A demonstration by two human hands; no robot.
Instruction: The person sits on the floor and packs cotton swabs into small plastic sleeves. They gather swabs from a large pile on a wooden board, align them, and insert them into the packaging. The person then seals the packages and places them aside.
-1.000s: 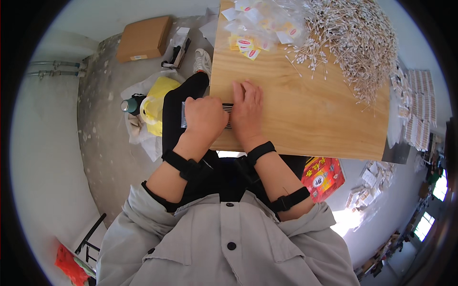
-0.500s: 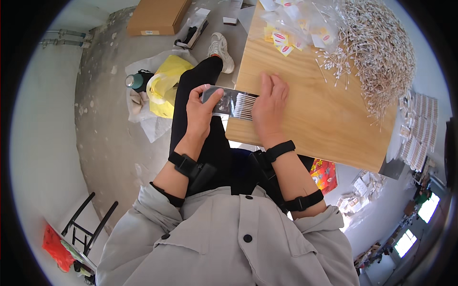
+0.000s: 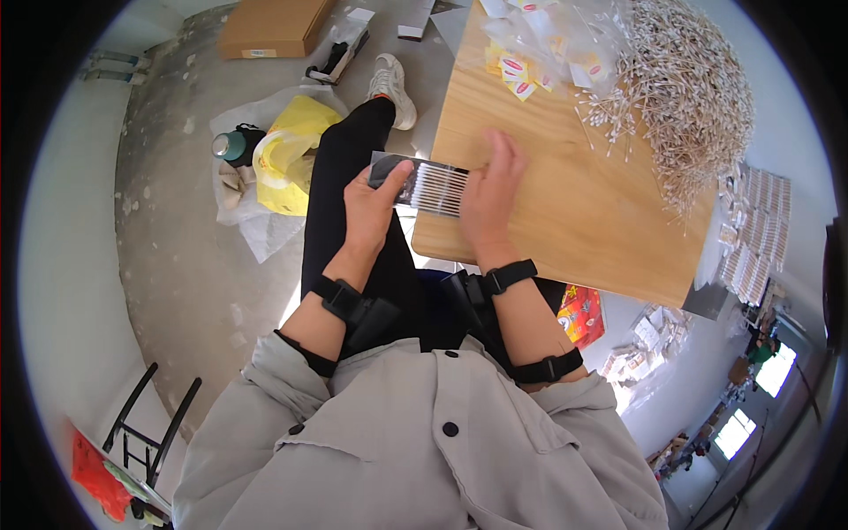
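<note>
My left hand (image 3: 371, 205) grips a clear plastic bag (image 3: 389, 168) by its left part, thumb on top, above the table's left edge. A row of white cotton swabs (image 3: 437, 188) lies side by side in the bag. Against the right end of the row rests my right hand (image 3: 491, 194), its fingers stretched out and a little blurred; its palm side is hidden. A large heap of loose cotton swabs (image 3: 689, 97) covers the table's far right.
On the wooden table (image 3: 574, 212), clear bags (image 3: 565, 40) and yellow-and-white labels (image 3: 517, 75) lie at the back. Stacked packs of swabs (image 3: 761, 225) stand beyond its right edge. On the floor at left are a yellow bag (image 3: 287, 168), a green bottle (image 3: 229, 145) and a cardboard box (image 3: 274, 28).
The row of swabs has slid left, deeper into the bag and closer to my left thumb. My right hand has moved along with its end. The whole view has shifted slightly.
</note>
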